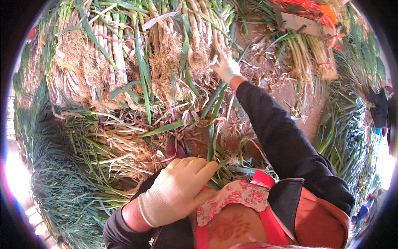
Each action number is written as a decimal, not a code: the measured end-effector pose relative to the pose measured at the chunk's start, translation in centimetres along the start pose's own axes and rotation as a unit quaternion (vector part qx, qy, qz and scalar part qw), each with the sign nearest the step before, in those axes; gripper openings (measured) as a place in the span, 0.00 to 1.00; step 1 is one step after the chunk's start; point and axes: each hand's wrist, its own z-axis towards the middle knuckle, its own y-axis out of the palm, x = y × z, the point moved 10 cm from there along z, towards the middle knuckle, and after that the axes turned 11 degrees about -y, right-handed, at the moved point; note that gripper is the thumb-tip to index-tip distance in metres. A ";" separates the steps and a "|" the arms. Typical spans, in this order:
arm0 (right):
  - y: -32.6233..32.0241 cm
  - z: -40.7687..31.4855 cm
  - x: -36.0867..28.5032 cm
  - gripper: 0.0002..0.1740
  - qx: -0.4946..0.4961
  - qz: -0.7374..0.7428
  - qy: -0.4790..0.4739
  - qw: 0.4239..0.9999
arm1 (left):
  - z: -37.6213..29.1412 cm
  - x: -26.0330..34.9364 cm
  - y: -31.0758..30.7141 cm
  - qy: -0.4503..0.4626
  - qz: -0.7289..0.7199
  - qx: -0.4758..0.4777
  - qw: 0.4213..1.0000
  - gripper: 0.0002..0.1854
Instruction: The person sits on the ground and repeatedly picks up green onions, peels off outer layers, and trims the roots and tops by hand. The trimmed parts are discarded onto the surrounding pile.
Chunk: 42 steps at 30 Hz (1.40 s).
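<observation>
My right hand (226, 67), in a pale knit glove, reaches out to the root ends of a bunch of long green onions (199, 28). Its fingertips touch the outermost white stalks; whether they close around one cannot be made out. My left hand (180, 186), gloved the same way, is held in front of my chest with its fingers bent and its palm hidden. Nothing is plainly seen in it. Tied bunches with tan, stringy roots (74, 56) lie side by side ahead, leaves pointing away. Pink ties (119, 40) cross some stalks.
Loose green onions (121, 149) lie to my left, beside a large heap of green leaves (62, 186). At the upper right, a wooden board (306, 25) with pegs has orange-red ties (323, 12) behind it and bunches (320, 59) near it. Trimmings litter the soil (283, 90).
</observation>
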 end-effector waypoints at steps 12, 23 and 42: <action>6.1 14.7 8.6 0.44 -0.170 -0.279 -0.043 0.944 | 5.4 -6.6 -0.2 -0.117 -0.061 -0.149 0.980 0.31; 1.7 14.8 7.5 0.25 -0.098 0.051 -0.105 0.988 | 4.2 -5.0 1.2 -0.108 -0.056 -0.161 0.979 0.31; 10.8 -39.3 6.7 0.20 -0.294 -0.157 -0.104 0.937 | 1.5 -0.3 5.1 -0.020 0.036 -0.062 0.997 0.24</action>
